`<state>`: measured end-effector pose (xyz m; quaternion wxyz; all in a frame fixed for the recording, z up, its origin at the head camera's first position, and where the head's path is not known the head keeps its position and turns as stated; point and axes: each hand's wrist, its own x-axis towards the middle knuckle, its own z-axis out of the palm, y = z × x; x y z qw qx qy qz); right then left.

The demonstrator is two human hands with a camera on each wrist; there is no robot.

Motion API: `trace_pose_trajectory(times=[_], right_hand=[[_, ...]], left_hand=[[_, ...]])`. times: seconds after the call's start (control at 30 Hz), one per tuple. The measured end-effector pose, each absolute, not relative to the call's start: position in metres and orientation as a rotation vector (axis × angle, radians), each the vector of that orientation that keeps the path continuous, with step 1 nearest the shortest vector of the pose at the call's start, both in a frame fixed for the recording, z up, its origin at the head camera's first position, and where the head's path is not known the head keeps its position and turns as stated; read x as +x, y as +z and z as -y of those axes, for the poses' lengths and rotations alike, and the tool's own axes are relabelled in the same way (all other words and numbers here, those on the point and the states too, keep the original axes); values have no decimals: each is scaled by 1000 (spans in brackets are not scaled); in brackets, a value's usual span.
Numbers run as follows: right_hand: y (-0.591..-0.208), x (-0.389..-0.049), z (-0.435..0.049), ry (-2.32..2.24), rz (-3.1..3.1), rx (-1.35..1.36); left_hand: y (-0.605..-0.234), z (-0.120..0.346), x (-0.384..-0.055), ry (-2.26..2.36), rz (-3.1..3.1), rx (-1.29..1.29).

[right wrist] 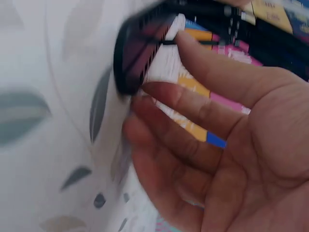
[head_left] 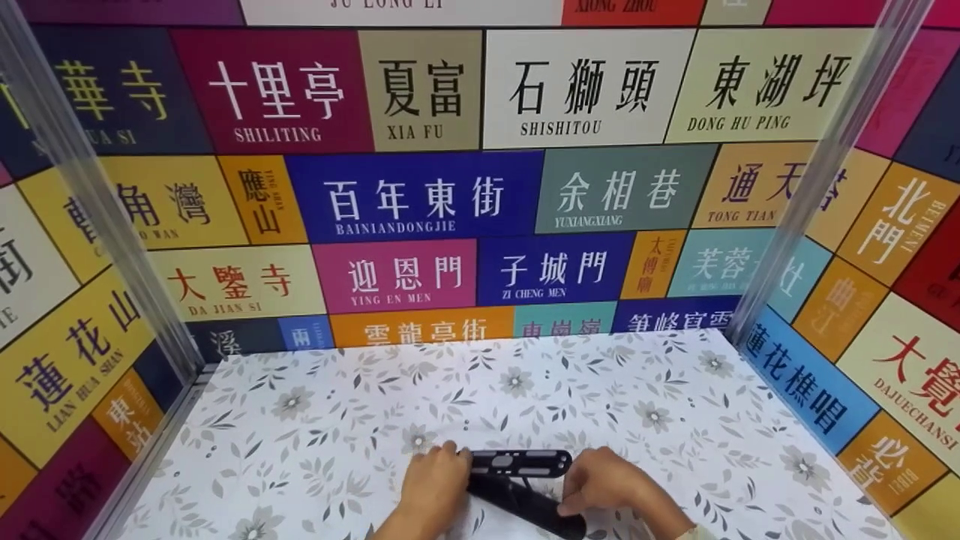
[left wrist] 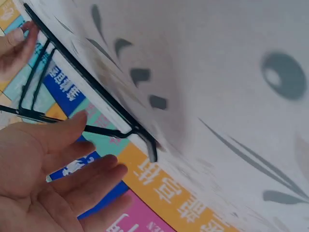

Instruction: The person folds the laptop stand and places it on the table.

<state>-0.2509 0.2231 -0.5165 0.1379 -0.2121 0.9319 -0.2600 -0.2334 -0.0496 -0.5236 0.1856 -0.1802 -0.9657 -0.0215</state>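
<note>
A black folding laptop stand [head_left: 517,463] is partly spread over the table, its two arms meeting at the left and a thin strut between them. My left hand [head_left: 435,480] grips the hinged end; in the left wrist view its thumb [left wrist: 72,126] lies across the lower bar, with the other fingers loosely extended. At the opposite end, my right hand [head_left: 604,480] holds the lower arm [head_left: 536,510] near its tip. The right wrist view has the thumb [right wrist: 193,50] close to the strut and fingertips at the rounded end of the stand [right wrist: 119,63].
A white cloth with grey flowers and leaves [head_left: 337,405] covers the table. Behind it rises a wall of coloured panels with Chinese lettering [head_left: 412,195], and similar panels flank both sides. Upright metal posts [head_left: 112,202] stand at the back corners.
</note>
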Motion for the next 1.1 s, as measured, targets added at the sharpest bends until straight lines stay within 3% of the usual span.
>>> trace_pose_trajectory(times=[0.3,0.77,1.1], right_hand=[[-519,-277,-220,-691,-2498,-595],[-512,-266,-203,-584,-2617,-609],[-513,-261,-201,-604,-2571,-556]], left_hand=[[-524,33,-228,-292,2808,-559],[-527,21,-226,-462,2854,-331],[-527,26,-230,-589,2840,-402]])
